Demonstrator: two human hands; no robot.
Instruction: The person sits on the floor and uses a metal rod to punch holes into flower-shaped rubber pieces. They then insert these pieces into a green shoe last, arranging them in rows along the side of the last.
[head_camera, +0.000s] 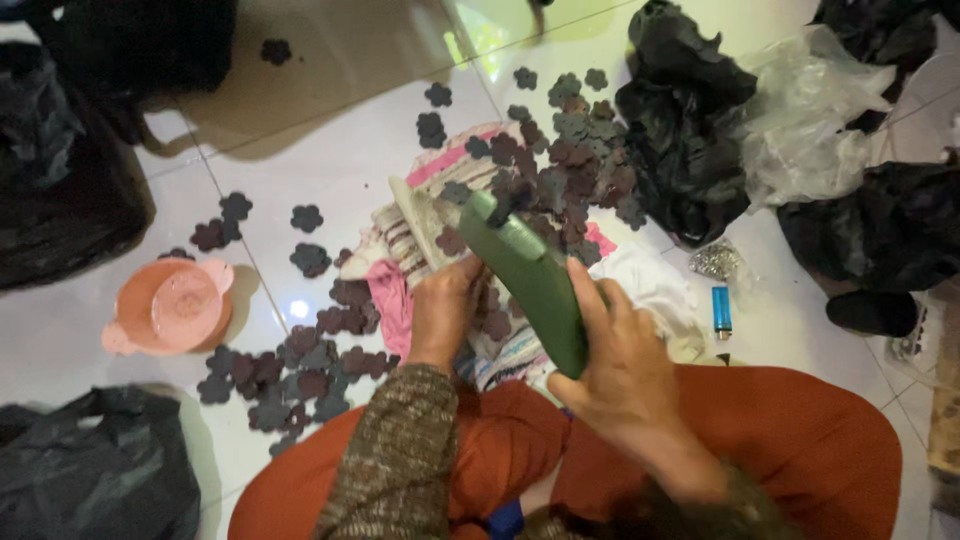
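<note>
- Right hand (625, 375) has its grip closed around a green glue gun (530, 275), held over the lap with its nozzle pointing away.
- Left hand (445, 310) presses on the striped cloth (420, 235); its grip seems to pinch a dark flower cutout, partly hidden.
- More flower cutouts (560, 165) are scattered over the tiled floor (340, 170), with a pink bowl (165, 305) to the left.

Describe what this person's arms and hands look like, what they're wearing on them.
The left hand is bare, no glove, and no ring or watch shows. Its arm wears a long knitted sleeve in flecked brown and grey, reaching the wrist. The right hand is bare too; a darker knitted cuff of the same kind shows at its wrist.
</note>
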